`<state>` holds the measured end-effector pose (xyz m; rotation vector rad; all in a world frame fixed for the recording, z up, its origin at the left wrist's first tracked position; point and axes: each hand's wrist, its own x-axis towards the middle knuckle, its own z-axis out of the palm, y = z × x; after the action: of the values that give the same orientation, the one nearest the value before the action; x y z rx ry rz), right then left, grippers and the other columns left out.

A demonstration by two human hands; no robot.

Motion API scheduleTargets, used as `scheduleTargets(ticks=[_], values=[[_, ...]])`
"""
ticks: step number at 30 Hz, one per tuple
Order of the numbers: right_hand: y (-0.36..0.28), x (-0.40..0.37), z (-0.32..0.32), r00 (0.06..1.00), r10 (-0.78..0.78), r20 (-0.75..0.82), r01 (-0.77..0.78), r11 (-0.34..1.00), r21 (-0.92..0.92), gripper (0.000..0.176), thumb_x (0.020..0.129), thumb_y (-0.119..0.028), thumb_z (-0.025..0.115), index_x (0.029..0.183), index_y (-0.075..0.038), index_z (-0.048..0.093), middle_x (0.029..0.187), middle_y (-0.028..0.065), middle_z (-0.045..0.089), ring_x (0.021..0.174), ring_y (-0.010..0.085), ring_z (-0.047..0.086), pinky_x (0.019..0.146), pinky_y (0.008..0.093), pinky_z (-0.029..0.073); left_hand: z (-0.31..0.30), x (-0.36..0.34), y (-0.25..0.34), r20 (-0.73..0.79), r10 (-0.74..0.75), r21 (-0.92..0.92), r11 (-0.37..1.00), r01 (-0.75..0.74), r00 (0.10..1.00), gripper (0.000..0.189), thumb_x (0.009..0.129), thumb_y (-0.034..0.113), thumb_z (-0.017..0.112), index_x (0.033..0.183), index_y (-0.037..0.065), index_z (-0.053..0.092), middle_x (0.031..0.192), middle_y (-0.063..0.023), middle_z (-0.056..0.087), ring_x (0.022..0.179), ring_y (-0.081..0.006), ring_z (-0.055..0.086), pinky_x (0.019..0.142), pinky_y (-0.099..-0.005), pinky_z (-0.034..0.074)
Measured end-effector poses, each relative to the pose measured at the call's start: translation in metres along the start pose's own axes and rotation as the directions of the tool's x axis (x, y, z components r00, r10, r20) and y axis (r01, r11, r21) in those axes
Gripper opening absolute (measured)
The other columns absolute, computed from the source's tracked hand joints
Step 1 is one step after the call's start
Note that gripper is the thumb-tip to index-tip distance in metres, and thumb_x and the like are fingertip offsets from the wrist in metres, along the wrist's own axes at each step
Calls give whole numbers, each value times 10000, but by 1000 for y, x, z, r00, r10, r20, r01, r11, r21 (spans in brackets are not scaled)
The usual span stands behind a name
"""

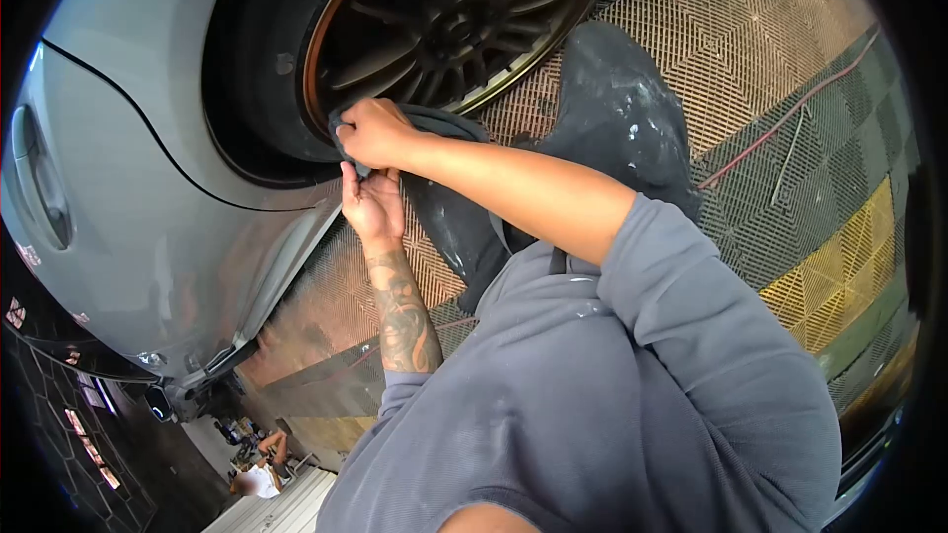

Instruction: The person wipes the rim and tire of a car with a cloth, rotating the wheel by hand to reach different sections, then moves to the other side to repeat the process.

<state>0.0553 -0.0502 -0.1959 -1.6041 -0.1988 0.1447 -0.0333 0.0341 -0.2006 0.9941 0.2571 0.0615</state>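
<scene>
My right hand (375, 134) is closed in a fist around a dark grey cloth (338, 128), right at the lower edge of the tire (281, 69). Part of the cloth is hidden behind the fingers. Just beneath it, my left hand (375, 207) is turned palm up with thumb and fingers apart, its fingertips close under the right hand. The dark multi-spoke wheel (459, 35) has a copper-coloured rim edge and sits in the wheel arch of a grey car.
The car's grey body panel (148, 188), with a door handle (39, 178), fills the left side. My dark, stained trouser legs (627, 104) are bent beside the wheel. A red hose (790, 118) crosses the grid floor tiles (731, 30). A person (259, 481) sits far off at the bottom left.
</scene>
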Motion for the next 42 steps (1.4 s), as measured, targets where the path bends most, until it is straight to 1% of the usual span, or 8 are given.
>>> scheduleTargets(ticks=[4, 9, 14, 16, 24, 32, 34, 42], values=[[-44, 23, -10, 918, 394, -38, -339, 832, 439, 192, 765, -90, 529, 666, 45, 623, 630, 155, 612, 613, 173, 589, 611, 394, 469, 22, -2, 10, 31, 146, 162, 976, -149, 989, 482, 1024, 316, 349, 1327, -51, 428, 1371, -196, 474, 1272, -309, 452, 1094, -437, 328], [-44, 22, -26, 962, 273, -29, -155, 626, 765, 218, 792, -113, 552, 698, 52, 659, 612, 149, 628, 577, 158, 574, 570, 337, 463, 23, 1, 7, 61, 170, 125, 976, -176, 984, 464, 1020, 296, 417, 1286, -83, 457, 1308, -199, 515, 1220, -316, 485, 1091, -438, 347], [-24, 14, -24, 951, 54, -306, 64, 930, 362, 183, 732, -172, 636, 762, 5, 670, 637, 161, 629, 575, 349, 587, 612, 380, 498, 2, 12, -3, -87, 208, 341, 925, -167, 974, 380, 971, 174, 550, 1252, -76, 500, 1238, -153, 571, 1112, -242, 564, 978, -382, 454], [-12, 22, -37, 674, -639, -370, 534, 768, -353, 175, 724, -178, 682, 747, -6, 665, 631, 133, 629, 554, 305, 595, 598, 399, 504, 5, 8, -5, -111, 247, 387, 903, -187, 963, 349, 946, 131, 592, 1221, -75, 532, 1204, -126, 590, 1062, -196, 584, 919, -349, 480], [-25, 51, -39, 956, 89, -278, -37, 982, 186, 244, 749, -210, 719, 737, 32, 687, 644, 136, 666, 609, 179, 647, 586, 322, 500, -2, 22, -11, -56, 316, 472, 844, -254, 947, 333, 946, 206, 611, 1175, -33, 578, 1175, -102, 618, 1035, -188, 588, 931, -388, 443], [10, -72, -42, 853, 11, 522, -275, 859, 432, 170, 882, -170, 699, 887, -9, 643, 798, -12, 641, 738, 31, 562, 682, 218, 476, -147, 54, -92, -279, 76, 154, 988, -34, 957, 236, 955, 205, 447, 896, 31, 596, 806, -12, 605, 685, -135, 586, 628, -291, 506], [10, -83, -49, 857, 68, 511, -298, 874, 383, 171, 886, -158, 691, 908, 4, 638, 795, -9, 638, 738, 32, 562, 679, 208, 473, -103, 32, -71, -171, 197, 560, 826, -69, 965, 285, 975, 266, 408, 1003, 28, 562, 908, -35, 602, 826, -155, 598, 738, -313, 505], [3, -64, -59, 893, 79, 443, -238, 919, 316, 145, 877, -122, 690, 919, -2, 620, 749, -33, 596, 652, 18, 511, 571, 183, 429, -28, 54, -39, -385, 267, 408, 908, -96, 883, 359, 989, 297, 348, 1153, 10, 490, 1083, -65, 576, 969, -182, 558, 876, -367, 468]])
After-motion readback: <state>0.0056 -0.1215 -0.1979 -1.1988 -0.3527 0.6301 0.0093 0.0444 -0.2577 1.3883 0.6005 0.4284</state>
